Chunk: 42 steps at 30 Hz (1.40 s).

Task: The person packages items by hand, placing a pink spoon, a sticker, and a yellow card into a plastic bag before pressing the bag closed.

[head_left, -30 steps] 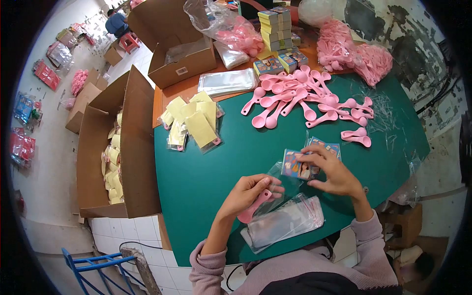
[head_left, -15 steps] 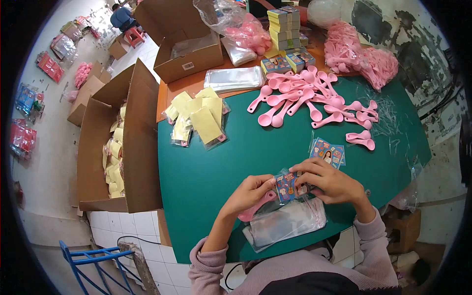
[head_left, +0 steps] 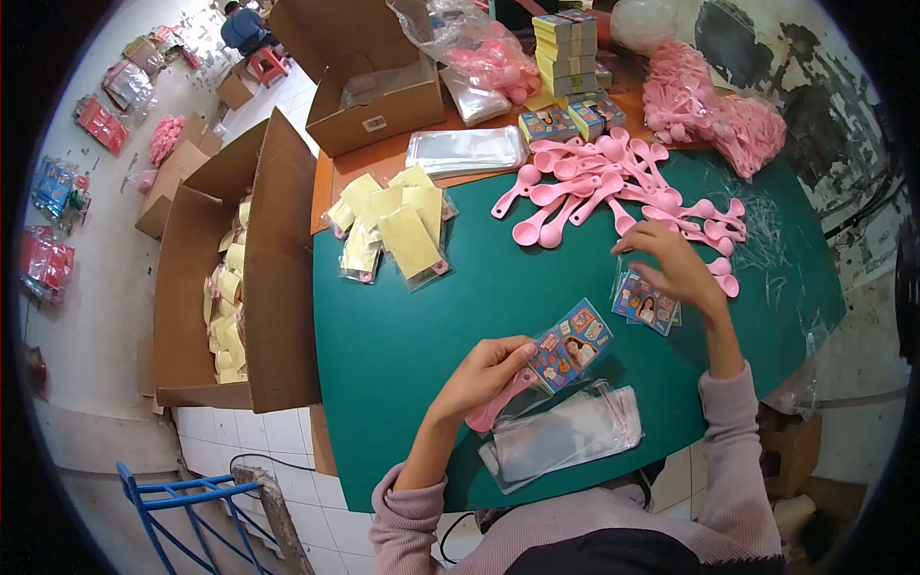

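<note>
My left hand (head_left: 487,376) pinches a printed blue card (head_left: 572,345) together with a pink spoon (head_left: 503,401), whose handle end shows below the fingers. My right hand (head_left: 671,261) is raised with thumb and fingers apart, holding nothing, above a small stack of blue cards (head_left: 644,303). Beyond it spreads a pile of pink spoons (head_left: 585,182). Clear plastic sleeves (head_left: 565,443) lie at the table's near edge, just below the held card. Packed pieces with yellow backs (head_left: 407,240) lie at the left of the green table (head_left: 431,311).
A tall cardboard box (head_left: 278,278) with yellow-backed packs stands left of the table. At the back are an open box (head_left: 379,120), card bundles (head_left: 565,57), clear sleeves (head_left: 467,151) and bagged pink spoons (head_left: 680,96). Far off, a person (head_left: 245,31) sits on a red stool.
My right hand has left the held card and moved up and right, over the card stack. The card in my left hand is now fully visible, tilted up to the right.
</note>
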Motion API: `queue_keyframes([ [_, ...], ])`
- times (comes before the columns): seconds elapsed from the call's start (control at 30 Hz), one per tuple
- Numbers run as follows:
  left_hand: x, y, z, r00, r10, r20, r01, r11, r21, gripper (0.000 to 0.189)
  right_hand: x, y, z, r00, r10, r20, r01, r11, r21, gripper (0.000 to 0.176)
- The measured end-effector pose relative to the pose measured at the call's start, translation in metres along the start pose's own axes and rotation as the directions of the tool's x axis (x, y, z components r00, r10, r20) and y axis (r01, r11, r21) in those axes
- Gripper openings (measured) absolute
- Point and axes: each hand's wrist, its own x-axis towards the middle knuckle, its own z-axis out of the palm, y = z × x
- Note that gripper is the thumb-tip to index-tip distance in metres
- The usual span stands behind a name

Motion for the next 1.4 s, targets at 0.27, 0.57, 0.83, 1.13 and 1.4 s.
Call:
queue_keyframes([
  [0.27, 0.0, -0.002, 0.001, 0.996, 0.088, 0.009, -0.088, 0.996, -0.03, 0.032, 0.003, 0.034, 0.041, 0.987, 0.076, -0.144, -0.101, 0.98, -0.173, 0.012],
  [0.57, -0.002, -0.003, -0.003, 0.998, 0.06, -0.016, -0.06, 0.997, -0.051, 0.031, -0.043, 0.085, -0.059, 0.831, 0.501, -0.242, -0.347, 0.806, 0.479, 0.01],
  [0.83, 0.002, 0.001, 0.002, 0.997, 0.073, -0.022, -0.074, 0.995, -0.06, 0.033, -0.023, 0.053, 0.017, 0.905, 0.371, -0.207, -0.38, 0.925, -0.003, 0.022],
  [1.13, -0.002, -0.001, -0.002, 0.995, 0.083, -0.047, -0.084, 0.996, -0.019, 0.033, 0.008, 0.036, 0.053, 0.856, 0.468, -0.219, -0.491, 0.869, -0.065, 0.02],
  [1.4, -0.002, -0.001, -0.007, 0.997, 0.076, -0.017, -0.076, 0.996, -0.039, 0.032, -0.054, 0.079, -0.093, 0.848, 0.477, -0.232, -0.343, 0.827, 0.446, 0.014],
])
